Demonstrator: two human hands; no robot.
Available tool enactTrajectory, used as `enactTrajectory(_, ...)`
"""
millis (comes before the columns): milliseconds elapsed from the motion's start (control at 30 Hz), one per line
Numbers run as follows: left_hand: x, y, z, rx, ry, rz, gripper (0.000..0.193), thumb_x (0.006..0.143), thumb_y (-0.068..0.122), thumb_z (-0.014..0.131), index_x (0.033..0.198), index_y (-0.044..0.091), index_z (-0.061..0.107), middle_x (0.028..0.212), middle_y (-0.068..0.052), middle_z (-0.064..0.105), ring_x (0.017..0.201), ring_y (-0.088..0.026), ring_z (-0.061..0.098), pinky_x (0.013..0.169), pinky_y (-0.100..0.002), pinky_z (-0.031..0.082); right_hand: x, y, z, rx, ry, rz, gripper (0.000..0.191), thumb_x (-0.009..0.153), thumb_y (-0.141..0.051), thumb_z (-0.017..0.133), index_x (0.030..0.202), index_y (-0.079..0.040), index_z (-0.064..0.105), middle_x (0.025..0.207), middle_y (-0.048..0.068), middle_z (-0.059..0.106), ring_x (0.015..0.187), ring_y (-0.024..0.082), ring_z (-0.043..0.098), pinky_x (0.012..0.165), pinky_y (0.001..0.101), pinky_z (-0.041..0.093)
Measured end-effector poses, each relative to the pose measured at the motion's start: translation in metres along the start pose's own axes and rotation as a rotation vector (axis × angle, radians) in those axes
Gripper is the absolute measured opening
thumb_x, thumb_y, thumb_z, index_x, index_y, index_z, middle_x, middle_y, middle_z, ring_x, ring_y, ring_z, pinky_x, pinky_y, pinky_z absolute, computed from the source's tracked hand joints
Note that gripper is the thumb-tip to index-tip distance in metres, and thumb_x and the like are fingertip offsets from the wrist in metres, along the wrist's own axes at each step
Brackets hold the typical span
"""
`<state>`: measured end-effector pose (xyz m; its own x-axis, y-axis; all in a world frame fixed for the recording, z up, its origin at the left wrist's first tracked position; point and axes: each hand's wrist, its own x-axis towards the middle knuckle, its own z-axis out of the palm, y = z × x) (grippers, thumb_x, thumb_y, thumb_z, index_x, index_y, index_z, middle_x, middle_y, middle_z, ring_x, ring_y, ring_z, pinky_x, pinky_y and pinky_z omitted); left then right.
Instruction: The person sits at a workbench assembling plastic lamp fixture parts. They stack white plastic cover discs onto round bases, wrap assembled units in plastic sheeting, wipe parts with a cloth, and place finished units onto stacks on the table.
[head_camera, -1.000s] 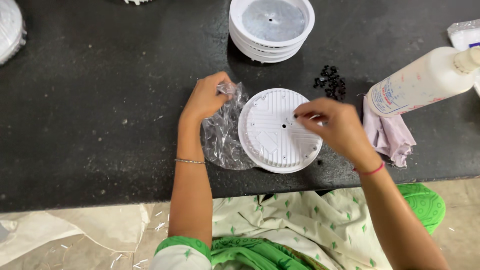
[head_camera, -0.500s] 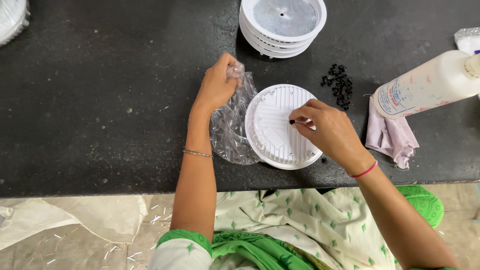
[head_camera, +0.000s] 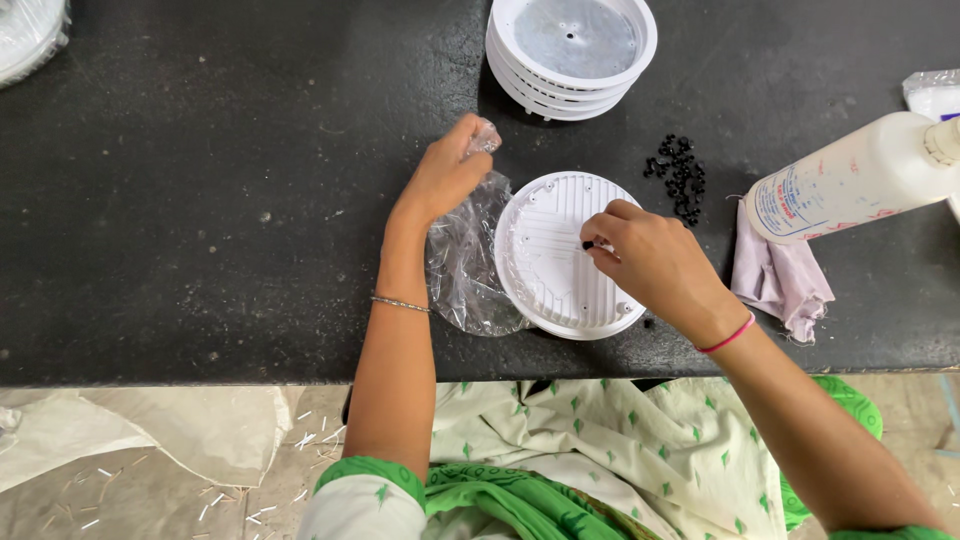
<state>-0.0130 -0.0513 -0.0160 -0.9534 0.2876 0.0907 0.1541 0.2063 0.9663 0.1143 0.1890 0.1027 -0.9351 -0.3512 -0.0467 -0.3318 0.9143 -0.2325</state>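
Note:
A round white ribbed plastic disc (head_camera: 550, 255) lies on the black table (head_camera: 200, 200) near its front edge. My right hand (head_camera: 650, 262) hovers over the disc's middle and pinches a small black bead (head_camera: 587, 244) between thumb and finger. My left hand (head_camera: 445, 175) grips the top of a clear plastic bag (head_camera: 468, 270) that lies crumpled just left of the disc and partly under its rim.
A pile of small black beads (head_camera: 678, 175) sits right of the disc. A stack of white round discs (head_camera: 570, 55) stands at the back. A white squeeze bottle (head_camera: 850, 180) lies over a pale cloth (head_camera: 780, 275) at the right.
My right hand has moved left to the disc's middle with a black bead. My left hand has lifted the bag's top slightly away from me.

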Motion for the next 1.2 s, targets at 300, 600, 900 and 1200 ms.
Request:
enactTrajectory(300, -0.002, 0.005, 0.002, 0.074, -0.051, -0.026, 0.060, 0.072, 0.043, 0.089, 0.114, 0.007, 0.065, 0.118, -0.010, 0.073, 0.102, -0.022, 0.071, 0.085, -0.037, 0.057, 0.002, 0.003, -0.013, 0.102, -0.010, 0.011, 0.020, 0.085, -0.015, 0.072, 0.104, -0.010, 0.071, 0.101, 0.007, 0.071, 0.082, 0.025, 0.074, 0.071, 0.0402, 0.058)
enactTrajectory(600, -0.007, 0.010, -0.002, 0.178, -0.052, -0.015, 0.052, 0.067, 0.027, 0.093, 0.108, 0.008, 0.068, 0.100, -0.007, 0.075, 0.091, -0.020, 0.071, 0.082, -0.035, 0.055, 0.031, 0.015, -0.027, 0.101, -0.052, -0.037, 0.064, 0.069, -0.027, 0.086, 0.127, -0.012, 0.064, 0.124, 0.010, 0.065, 0.113, 0.030, 0.064, 0.089, 0.0437, 0.052)
enactTrajectory(900, -0.007, 0.016, -0.002, 0.181, -0.039, -0.022, 0.048, 0.069, 0.025, 0.092, 0.107, 0.008, 0.068, 0.103, -0.006, 0.076, 0.097, -0.021, 0.073, 0.085, -0.035, 0.055, 0.051, 0.015, -0.019, -0.040, -0.189, 0.055, 0.075, 0.061, -0.029, 0.092, 0.128, -0.016, 0.060, 0.127, 0.005, 0.059, 0.116, 0.030, 0.060, 0.092, 0.0451, 0.051)
enactTrajectory(1200, -0.007, 0.027, -0.003, 0.200, -0.084, 0.022, 0.048, 0.071, 0.022, 0.090, 0.108, 0.006, 0.066, 0.099, -0.009, 0.076, 0.091, -0.023, 0.072, 0.081, -0.037, 0.054, 0.062, 0.011, -0.007, -0.192, -0.240, 0.095, 0.082, 0.063, -0.024, 0.093, 0.131, -0.015, 0.050, 0.129, 0.007, 0.051, 0.122, 0.035, 0.055, 0.088, 0.0493, 0.056)
